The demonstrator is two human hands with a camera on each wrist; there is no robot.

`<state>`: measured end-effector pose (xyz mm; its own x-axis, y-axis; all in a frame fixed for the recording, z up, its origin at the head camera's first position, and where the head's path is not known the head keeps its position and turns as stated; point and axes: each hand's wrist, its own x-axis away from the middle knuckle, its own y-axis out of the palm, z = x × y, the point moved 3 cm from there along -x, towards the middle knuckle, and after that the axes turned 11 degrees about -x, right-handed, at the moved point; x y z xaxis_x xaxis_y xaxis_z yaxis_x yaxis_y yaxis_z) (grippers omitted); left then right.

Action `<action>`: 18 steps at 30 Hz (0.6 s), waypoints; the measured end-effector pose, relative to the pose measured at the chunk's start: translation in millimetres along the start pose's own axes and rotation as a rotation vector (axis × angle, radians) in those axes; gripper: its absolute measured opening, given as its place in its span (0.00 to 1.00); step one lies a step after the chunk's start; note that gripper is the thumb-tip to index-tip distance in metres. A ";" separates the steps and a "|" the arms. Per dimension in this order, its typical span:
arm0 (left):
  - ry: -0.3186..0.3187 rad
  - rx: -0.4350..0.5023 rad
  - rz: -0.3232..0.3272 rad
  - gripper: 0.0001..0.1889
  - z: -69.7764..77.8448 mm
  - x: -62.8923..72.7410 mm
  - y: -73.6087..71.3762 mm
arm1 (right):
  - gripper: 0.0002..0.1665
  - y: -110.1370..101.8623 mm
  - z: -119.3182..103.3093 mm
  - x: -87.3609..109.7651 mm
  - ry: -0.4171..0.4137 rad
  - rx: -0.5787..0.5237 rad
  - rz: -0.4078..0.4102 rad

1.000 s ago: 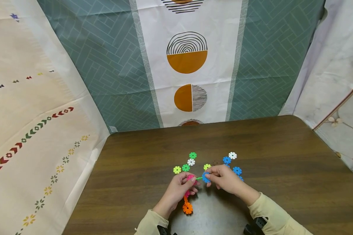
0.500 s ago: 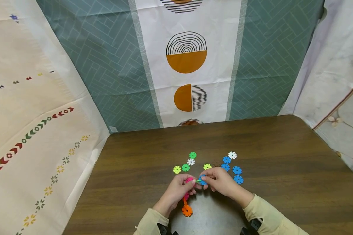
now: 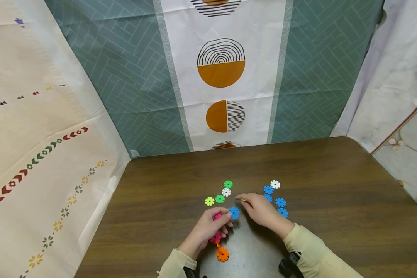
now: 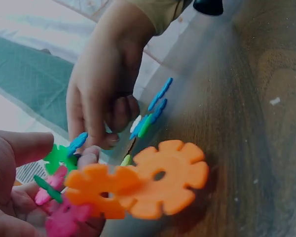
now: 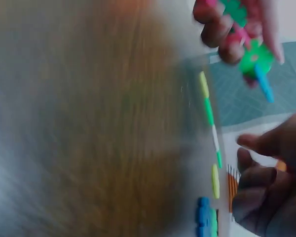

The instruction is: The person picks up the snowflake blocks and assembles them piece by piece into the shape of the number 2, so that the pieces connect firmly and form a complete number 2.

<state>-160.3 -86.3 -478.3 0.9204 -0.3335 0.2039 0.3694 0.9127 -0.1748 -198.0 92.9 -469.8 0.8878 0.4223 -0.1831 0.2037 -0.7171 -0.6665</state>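
Note:
My left hand [image 3: 208,226] holds a chain of notched plastic discs slotted together. A blue disc [image 3: 234,212] is at its far end, joined to a green disc [image 4: 55,159]. Pink discs [image 4: 68,218] lie along the fingers, and two orange discs [image 4: 173,178] hang at the near end. My right hand [image 3: 263,210] is apart from the chain, over the table with nothing in its fingers. Its fingertips are close by a loose yellow disc [image 5: 215,181], which the hand mostly covers in the head view.
Loose discs lie on the wooden table [image 3: 153,216]. Ahead of the left hand are a yellow-green disc [image 3: 209,201], green discs [image 3: 220,199] and a white disc [image 3: 226,192]. Several blue discs [image 3: 280,202] and another white disc [image 3: 275,184] lie beyond the right hand.
My right hand has let go of the blue disc, which stays on the chain, and has moved forward to the yellow disc. The left hand's chain has shifted slightly left and nearer.

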 end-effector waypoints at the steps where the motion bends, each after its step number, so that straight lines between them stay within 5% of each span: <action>1: -0.003 0.010 0.020 0.15 0.4 0.0 -0.9 | 0.15 1.0 -0.4 -1.3 -0.025 0.090 -0.017; 5: -0.013 0.070 0.096 0.16 3.6 1.0 -4.9 | 0.26 10.4 -6.2 -6.1 -0.125 0.358 -0.119; 9: -0.016 0.094 0.108 0.17 5.1 1.8 -5.4 | 0.25 18.2 -10.9 -9.8 -0.134 0.467 -0.175; 12: -0.013 0.090 0.106 0.16 5.4 1.9 -5.3 | 0.06 15.1 -14.3 -9.8 -0.129 0.471 -0.163; 15: -0.015 0.090 0.114 0.16 4.6 1.6 -5.9 | 0.15 7.3 -15.9 -7.4 -0.158 0.429 -0.109; 18: -0.014 0.088 0.122 0.16 3.0 1.1 -6.9 | 0.11 1.9 -14.3 -4.9 -0.195 0.389 -0.061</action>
<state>-162.3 -92.2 -474.0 0.9557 -0.2164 0.1995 0.2420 0.9635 -0.1142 -196.1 81.5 -459.9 0.7767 0.5810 -0.2433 0.0492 -0.4411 -0.8961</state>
